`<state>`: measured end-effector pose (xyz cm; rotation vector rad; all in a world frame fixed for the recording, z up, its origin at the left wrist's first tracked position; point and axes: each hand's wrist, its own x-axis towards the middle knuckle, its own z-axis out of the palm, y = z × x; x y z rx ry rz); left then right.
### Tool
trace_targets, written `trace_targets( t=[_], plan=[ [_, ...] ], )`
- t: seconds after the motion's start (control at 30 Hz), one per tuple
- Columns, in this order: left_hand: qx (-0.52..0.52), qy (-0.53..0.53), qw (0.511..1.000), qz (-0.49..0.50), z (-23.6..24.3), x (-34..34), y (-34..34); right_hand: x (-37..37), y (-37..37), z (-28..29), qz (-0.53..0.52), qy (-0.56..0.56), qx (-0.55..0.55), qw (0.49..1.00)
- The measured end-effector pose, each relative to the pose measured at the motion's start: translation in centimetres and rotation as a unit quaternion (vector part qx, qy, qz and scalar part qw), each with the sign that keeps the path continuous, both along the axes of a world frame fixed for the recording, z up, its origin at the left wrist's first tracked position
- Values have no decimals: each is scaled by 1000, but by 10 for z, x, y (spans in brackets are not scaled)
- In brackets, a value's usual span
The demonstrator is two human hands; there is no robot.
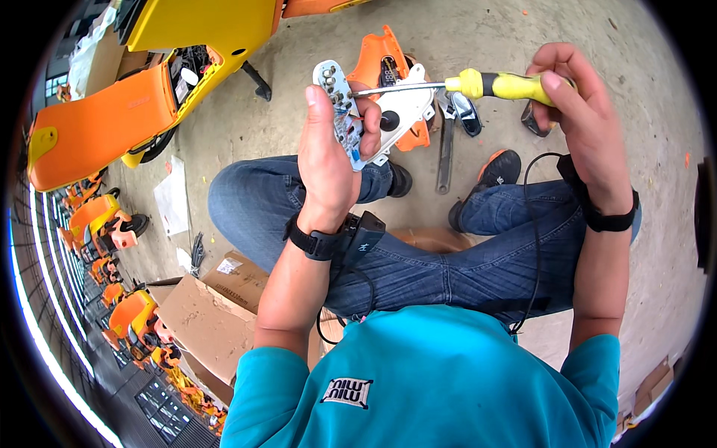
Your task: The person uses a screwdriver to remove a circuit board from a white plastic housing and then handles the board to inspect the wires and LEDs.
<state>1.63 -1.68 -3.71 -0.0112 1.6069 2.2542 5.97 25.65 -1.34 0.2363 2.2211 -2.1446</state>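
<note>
Screwdriver and component plate in the hands of a seated person, above the knees and the concrete floor [642,153]. The screwdriver [464,83], yellow and black in the handle, lies crosswise to the body: its long axis runs from the person's right to left, with the steel tip pointing left and meeting the plate's face; whether it sits in a screw head cannot be told. The right hand [586,112] is partly closed, thumb and fingers gripping the butt of the handle. The plate [345,112], pale, elongated and studded with metal parts, has its long axis nearly square to the shaft, its rounded far end directed away from the person. The left hand [328,153] is half closed around it, thumb along the left edge, fingertips curled over the right. Just beside, a white housing [409,104] overlaps an orange shell [373,56] in view. Beyond the hands, a wrench [445,153] lies on the floor, its handle toward the person; farther left stands a yellow-and-orange scooter [112,119].
</note>
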Motion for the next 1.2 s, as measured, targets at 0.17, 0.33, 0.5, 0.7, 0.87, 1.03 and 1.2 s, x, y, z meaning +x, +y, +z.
trace_targets(
  t=[0.17, 0.33, 0.5, 0.7, 0.87, 1.03, 1.2],
  plan=[
    [3, -25, 1000, -5, -2, 3, 0, 0, -15, 4, -36, 39, 18, 998],
    [2, -23, 1000, -7, -3, 2, -3, -3, 9, 12, 48, -86, -57, 993],
    [13, -29, 999, -22, -3, 3, 1, -3, 3, -2, -12, 20, -150, 988],
    [26, -48, 998, -21, -2, 4, 1, -2, -2, 13, -10, -52, -40, 998],
    [47, -63, 996, -33, -2, 3, 2, -4, 14, -5, 14, -10, -137, 990],
    [88, -79, 992, -50, -6, 4, 3, -4, 6, -5, 15, 39, -163, 986],
    [104, -95, 988, -56, -6, 3, 1, -6, 13, -3, -43, 38, -176, 983]
  ],
)
